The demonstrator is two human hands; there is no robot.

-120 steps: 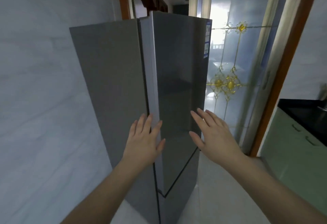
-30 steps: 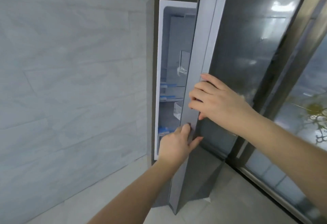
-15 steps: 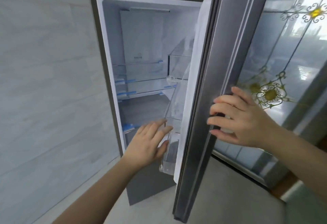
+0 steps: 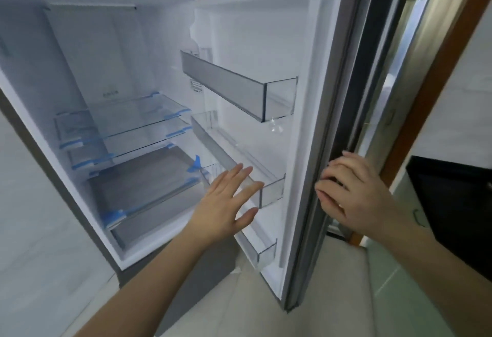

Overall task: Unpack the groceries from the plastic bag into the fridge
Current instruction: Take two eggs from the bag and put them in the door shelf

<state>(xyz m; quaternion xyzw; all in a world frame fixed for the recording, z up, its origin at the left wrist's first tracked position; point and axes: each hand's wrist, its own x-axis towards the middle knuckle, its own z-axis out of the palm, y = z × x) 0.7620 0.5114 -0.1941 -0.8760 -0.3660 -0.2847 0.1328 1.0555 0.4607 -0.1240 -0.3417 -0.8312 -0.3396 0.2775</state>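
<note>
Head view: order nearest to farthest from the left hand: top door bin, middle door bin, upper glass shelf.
From the left hand:
1. Middle door bin, at its fingertips.
2. Top door bin, above on the door.
3. Upper glass shelf, deep inside, to the left.

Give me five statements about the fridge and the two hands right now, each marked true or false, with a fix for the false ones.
1. The fridge door stands open. True.
2. The right hand curls its fingers round the door's outer edge. True.
3. The left hand grips a plastic bag. False: it is spread flat and empty, in front of the middle door bin.
4. Groceries fill the glass shelves. False: no groceries show on them.
5. Blue tape sits on shelf edges. True.
</note>
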